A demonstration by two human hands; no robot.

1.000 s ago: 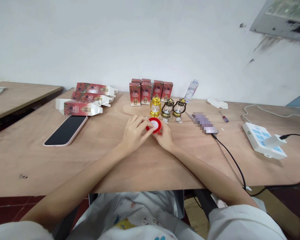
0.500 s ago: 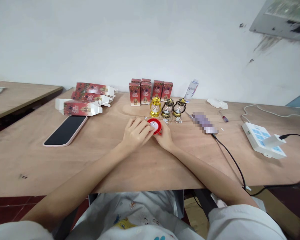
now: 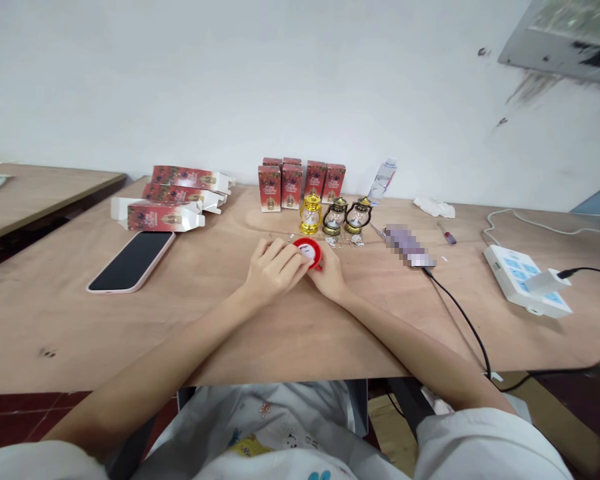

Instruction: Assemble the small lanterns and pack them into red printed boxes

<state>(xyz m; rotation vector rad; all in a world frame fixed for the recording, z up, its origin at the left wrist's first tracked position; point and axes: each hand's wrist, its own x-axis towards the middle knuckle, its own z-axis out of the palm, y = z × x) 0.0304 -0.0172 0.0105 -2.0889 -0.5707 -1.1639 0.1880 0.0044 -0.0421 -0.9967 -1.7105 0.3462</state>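
Between my hands, above the table, is a small red lantern (image 3: 317, 244) with its round base turned toward me. A white disc fills the middle of the base, with a dark mark on it. My left hand (image 3: 275, 267) has its fingers bent, the fingertips at the left side and on the disc. My right hand (image 3: 330, 277) is closed around the right side and underside, hiding most of the body. Just beyond stand a gold lantern (image 3: 310, 215) and two bronze lanterns (image 3: 335, 217), with small wire and white pieces in front of them.
Red printed boxes (image 3: 270, 190) stand by the wall; opened boxes (image 3: 165, 217) lie at left beside a phone (image 3: 133, 262). To the right are a bottle (image 3: 383, 181), another phone (image 3: 410, 247) on a cable, a screwdriver (image 3: 447, 235), tissue (image 3: 435, 207) and a power strip (image 3: 520, 277).
The red lantern has tilted slightly and shifted a little left in my hands. A dark mark now shows on the white disc. Both hands keep nearly the same place.
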